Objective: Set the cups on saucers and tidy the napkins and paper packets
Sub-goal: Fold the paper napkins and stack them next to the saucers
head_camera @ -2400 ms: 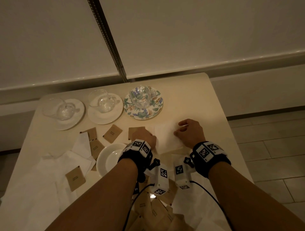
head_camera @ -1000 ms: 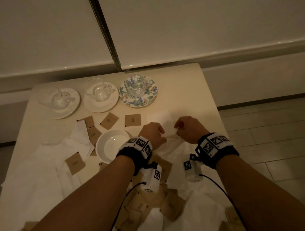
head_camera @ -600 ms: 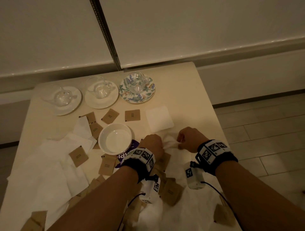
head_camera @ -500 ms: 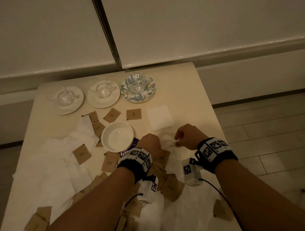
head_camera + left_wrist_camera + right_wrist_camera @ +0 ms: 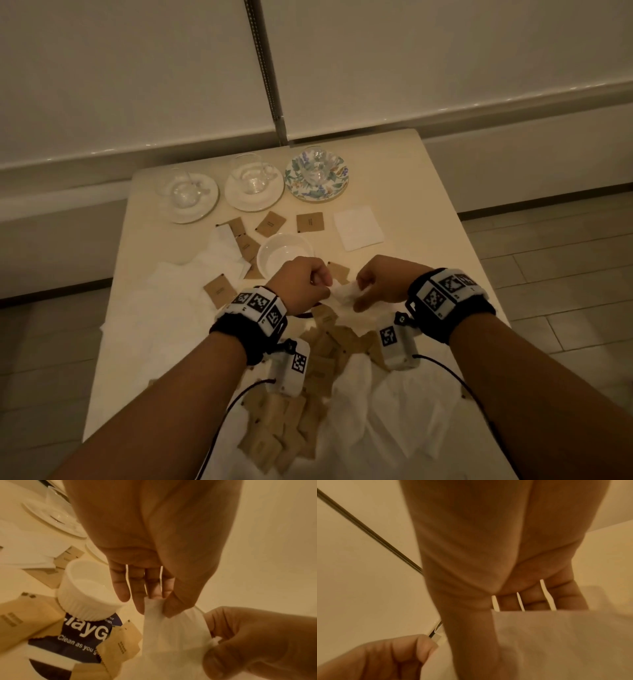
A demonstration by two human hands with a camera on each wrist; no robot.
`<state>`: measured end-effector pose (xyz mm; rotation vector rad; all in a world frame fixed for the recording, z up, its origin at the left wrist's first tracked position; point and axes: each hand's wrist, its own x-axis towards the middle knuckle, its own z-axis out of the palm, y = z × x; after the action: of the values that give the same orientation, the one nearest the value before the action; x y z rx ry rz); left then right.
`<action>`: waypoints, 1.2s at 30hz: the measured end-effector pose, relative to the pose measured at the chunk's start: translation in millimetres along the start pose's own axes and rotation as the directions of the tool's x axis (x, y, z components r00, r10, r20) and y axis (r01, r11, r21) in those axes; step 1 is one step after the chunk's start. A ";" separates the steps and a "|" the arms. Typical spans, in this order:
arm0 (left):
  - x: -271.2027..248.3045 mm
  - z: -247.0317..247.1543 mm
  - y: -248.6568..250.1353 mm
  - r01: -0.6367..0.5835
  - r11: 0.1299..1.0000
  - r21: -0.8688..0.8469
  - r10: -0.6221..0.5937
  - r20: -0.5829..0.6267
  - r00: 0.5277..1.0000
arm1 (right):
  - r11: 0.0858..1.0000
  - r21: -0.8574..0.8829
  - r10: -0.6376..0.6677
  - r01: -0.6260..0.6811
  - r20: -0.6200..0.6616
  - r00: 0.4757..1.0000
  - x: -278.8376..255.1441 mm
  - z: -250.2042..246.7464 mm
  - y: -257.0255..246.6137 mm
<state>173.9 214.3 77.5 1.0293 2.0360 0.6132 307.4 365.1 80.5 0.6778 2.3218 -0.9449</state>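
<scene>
Cups: three clear glass cups stand at the far edge of the bench, each on a saucer: left cup on a white saucer, middle cup on a second white saucer, right cup on the floral saucer. This part of the task looks done.

Napkins: one folded napkin lies flat and square to the right of the packets, apart from the clutter. The left hand and right hand each pinch an edge of a second white napkin, held just above the bench between them; the left wrist view shows thumb and fingers clamped on its top corner. It is probably being straightened for folding. Loose, crumpled napkins remain spread over the near-left and near-right bench.

Packets: three brown paper packets lie roughly in a row below the saucers. A large heap of packets sits untidied near the wrists, with others scattered by the white bowl.

Estimate: cups finished; napkins barely begun; packets mostly still to sort.
</scene>
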 end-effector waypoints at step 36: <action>-29.0 -63.7 10.1 -0.108 0.973 -0.203 0.092 -0.087 0.992 | 0.917 0.398 0.000 0.041 -0.103 0.995 -23.3 22.7 -29.8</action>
<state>138.8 191.2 134.4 1.0014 1.9459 0.9104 312.4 323.9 95.5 0.8805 2.2415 -1.4489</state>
